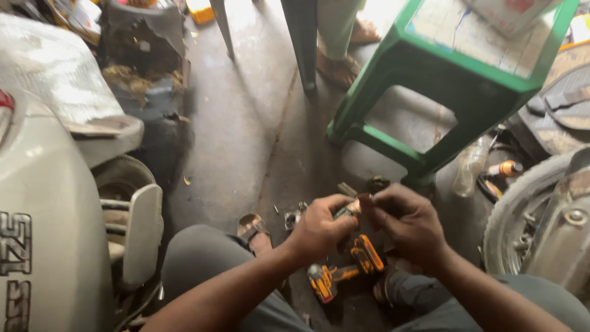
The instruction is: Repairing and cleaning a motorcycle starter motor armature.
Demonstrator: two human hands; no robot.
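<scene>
Your left hand (pixel 319 229) and right hand (pixel 409 221) meet above your lap, both pinched shut on one small dark metal part with a greenish end (pixel 351 209); what kind of part it is, the view is too small to tell. It lies between your fingertips, its long axis running roughly from hand to hand, so neither is nearer. Straight below, on the grey concrete floor (pixel 246 123), lies an orange and black cordless power tool (pixel 344 270), its body slanting up to the right. Beyond your hands stands a green plastic stool (pixel 430 80); a white scooter panel with dark raised lettering (pixel 37 233) fills the left edge
</scene>
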